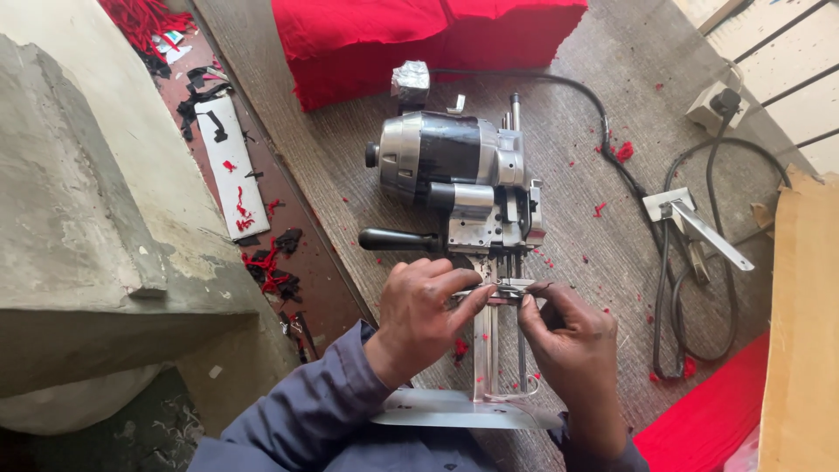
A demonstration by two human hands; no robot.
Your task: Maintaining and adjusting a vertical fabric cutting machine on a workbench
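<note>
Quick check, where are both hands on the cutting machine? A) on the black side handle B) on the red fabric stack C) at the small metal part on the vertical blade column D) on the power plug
C: the left hand and right hand both pinch a small metal part on the blade column of the cutting machine; the black handle is untouched.

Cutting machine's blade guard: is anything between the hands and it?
Nothing visible. Left hand and right hand already pinch the blade guard of the cutting machine from either side.

Silver-black cutting machine (463, 175), red cloth stack (419, 39)
</note>
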